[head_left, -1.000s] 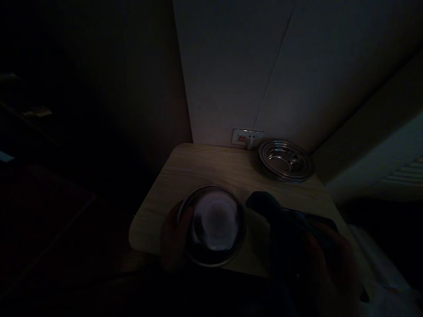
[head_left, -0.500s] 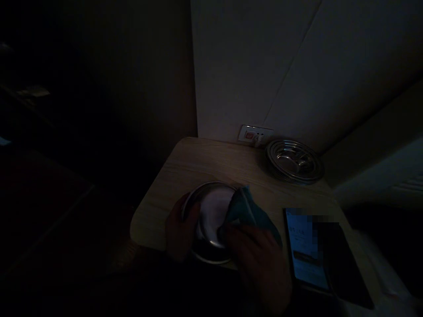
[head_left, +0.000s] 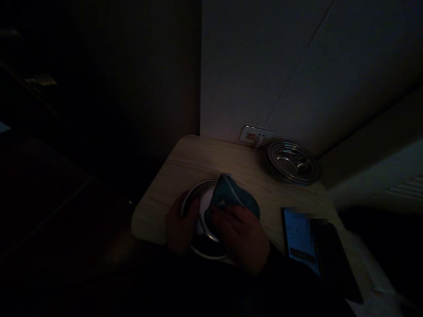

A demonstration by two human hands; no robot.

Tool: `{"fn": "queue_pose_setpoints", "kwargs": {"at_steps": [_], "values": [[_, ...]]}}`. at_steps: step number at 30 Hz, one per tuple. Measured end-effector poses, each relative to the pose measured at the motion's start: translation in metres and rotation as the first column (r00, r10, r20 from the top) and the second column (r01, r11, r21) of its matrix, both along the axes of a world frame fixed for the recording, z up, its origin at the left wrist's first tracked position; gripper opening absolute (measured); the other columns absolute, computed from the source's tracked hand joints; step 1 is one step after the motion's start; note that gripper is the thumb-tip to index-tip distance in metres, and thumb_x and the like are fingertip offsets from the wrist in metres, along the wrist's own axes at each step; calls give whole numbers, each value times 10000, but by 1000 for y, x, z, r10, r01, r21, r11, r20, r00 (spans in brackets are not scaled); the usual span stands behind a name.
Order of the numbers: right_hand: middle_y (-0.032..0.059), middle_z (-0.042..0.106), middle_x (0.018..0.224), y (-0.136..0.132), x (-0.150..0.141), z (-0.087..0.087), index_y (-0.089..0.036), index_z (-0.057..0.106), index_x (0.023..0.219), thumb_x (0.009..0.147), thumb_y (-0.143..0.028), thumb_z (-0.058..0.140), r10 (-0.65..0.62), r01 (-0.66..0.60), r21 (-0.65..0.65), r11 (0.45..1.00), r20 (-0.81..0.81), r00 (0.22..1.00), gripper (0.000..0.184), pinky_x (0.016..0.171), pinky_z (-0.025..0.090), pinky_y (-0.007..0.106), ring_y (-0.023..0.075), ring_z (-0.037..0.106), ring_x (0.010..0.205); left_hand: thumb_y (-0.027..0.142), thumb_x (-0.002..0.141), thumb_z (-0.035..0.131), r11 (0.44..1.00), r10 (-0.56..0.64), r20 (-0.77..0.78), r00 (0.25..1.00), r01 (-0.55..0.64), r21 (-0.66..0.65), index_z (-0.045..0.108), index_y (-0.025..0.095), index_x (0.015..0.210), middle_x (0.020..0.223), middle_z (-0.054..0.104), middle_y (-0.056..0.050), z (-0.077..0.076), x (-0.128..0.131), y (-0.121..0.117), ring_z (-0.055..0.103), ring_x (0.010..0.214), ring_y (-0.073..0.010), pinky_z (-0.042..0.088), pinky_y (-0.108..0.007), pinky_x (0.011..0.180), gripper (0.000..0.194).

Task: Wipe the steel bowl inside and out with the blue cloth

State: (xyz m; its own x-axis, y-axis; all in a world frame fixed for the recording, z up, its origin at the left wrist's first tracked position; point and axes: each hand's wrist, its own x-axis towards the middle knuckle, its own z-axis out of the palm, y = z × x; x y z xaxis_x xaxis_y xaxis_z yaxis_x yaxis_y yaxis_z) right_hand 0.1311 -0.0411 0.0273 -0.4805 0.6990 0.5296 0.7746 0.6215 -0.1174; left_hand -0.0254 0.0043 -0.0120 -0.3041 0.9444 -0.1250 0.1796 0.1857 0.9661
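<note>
The scene is very dark. A round steel plate (head_left: 198, 207) lies at the near edge of a light wooden table (head_left: 205, 163). My left hand (head_left: 178, 229) grips the plate's left rim. My right hand (head_left: 243, 235) is closed on a blue cloth (head_left: 231, 198) and presses it onto the plate's inner face, covering most of it.
A stack of steel compartment plates (head_left: 292, 161) sits at the table's far right, beside a wall socket (head_left: 256, 134). A lit phone (head_left: 302, 240) lies at the near right edge. White wall panels stand behind; the left is in darkness.
My right hand came in from the right with the blue cloth and moved left across the plate. The phone it covered now lies bare. The left hand kept its grip.
</note>
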Motion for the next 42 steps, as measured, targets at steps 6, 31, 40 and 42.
{"fn": "queue_pose_setpoints", "kwargs": {"at_steps": [6,31,40,42], "values": [[29,702,1028,-9,7,2,-143,633,991,944,-164,363,25,-25,-27,999,13,1000,275,643,425,313,173,585,809,434,719,576,1000,-9,-8,1000,9,27,624,141,1076,1053,680,-96,-1,2,2,604,1008,-247,469,-340,861,465],[33,695,1045,0,3,2,-152,630,1003,917,-168,415,54,-55,-33,998,-20,998,232,680,410,331,181,576,827,404,729,560,998,4,-15,1000,-3,56,627,102,1057,1024,687,-116,0,3,2,625,967,-228,489,-316,833,451],[15,696,1040,5,2,1,-170,628,977,926,-185,406,51,-51,-12,999,5,999,228,695,387,328,175,572,830,410,729,558,998,-5,2,1000,5,67,619,105,1069,1035,682,-114,0,3,0,621,968,-223,480,-316,849,460],[7,711,978,15,3,-1,-172,620,985,918,-185,431,40,-40,0,999,15,999,201,685,380,326,175,573,813,403,742,540,998,-8,-3,1000,8,57,624,113,1058,1026,686,-106,2,3,0,627,956,-215,486,-308,837,437]]}}
